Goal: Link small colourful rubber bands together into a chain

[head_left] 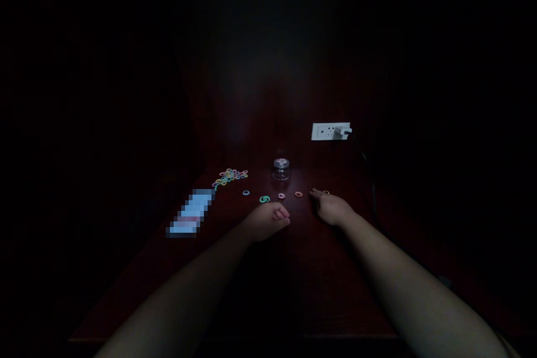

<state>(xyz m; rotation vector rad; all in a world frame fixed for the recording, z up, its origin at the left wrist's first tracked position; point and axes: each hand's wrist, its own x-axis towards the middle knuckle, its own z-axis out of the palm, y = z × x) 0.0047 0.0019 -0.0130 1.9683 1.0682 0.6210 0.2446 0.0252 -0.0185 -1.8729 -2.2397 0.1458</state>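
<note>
Small coloured rings that look like hair ties lie in a row across the dark red table. From left to right they are a blue ring [246, 193], overlapping green rings [264, 199], a pink ring [281, 196], an orange ring [298, 194] and a yellow ring [326, 193]. My left hand [266, 221] is closed just in front of the green and pink rings; anything inside its curled fingers is hidden. Beside the yellow ring, my right hand [331, 208] rests low over the table with fingers stretched towards the orange one. Behind the row stands a lidded clear jar [281, 171].
A loose heap of many-coloured rings [229, 175] lies at the back left. Nearer me is a bright, pixelated flat rectangle [192, 212]. On the back panel, a white wall socket [323, 132] holds a plug [343, 131], with a dark cable running down the right.
</note>
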